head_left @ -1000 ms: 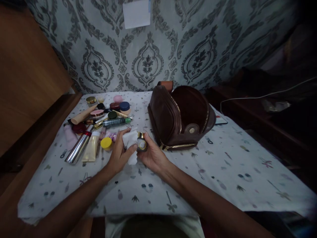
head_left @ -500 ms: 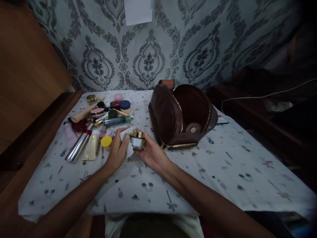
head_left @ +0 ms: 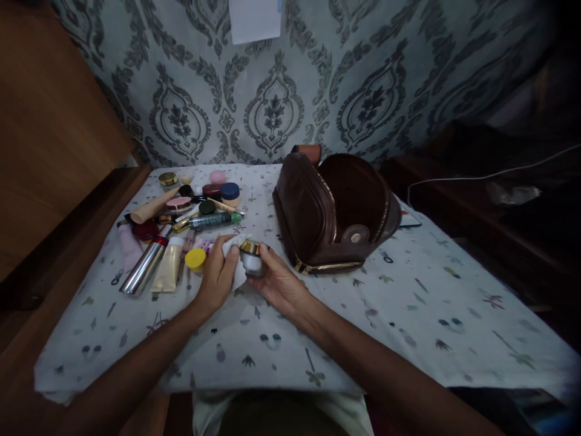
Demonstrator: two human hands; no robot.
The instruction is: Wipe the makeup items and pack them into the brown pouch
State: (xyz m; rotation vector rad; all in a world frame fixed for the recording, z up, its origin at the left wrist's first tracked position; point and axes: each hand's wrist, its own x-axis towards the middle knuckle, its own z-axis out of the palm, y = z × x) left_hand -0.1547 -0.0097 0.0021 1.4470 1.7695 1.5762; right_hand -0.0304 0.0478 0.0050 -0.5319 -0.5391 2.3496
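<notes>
A small glass jar (head_left: 254, 264) with a gold lid is held between my hands above the printed cloth. My right hand (head_left: 282, 283) is closed around its right side, thumb near the lid. White tissue (head_left: 236, 266) is pinched in my left hand (head_left: 216, 280) and lies against the jar's left side. Just left of my left hand is a yellow-lidded container (head_left: 195, 259), with a cream tube (head_left: 168, 266) and a silver tube (head_left: 146, 266) beyond it. The fingertips behind the jar are partly hidden.
A brown bag (head_left: 313, 212) stands unzipped and open behind and right of my hands. Several cosmetics, among them a blue-lidded jar (head_left: 230, 192) and a green-capped tube (head_left: 213, 220), lie at the back left. A patterned curtain (head_left: 272, 109) hangs behind the cloth-covered table (head_left: 290, 357).
The jar has turned and tilted slightly in my right hand, and my right thumb has shifted up toward its lid. My left hand still holds the tissue against it.
</notes>
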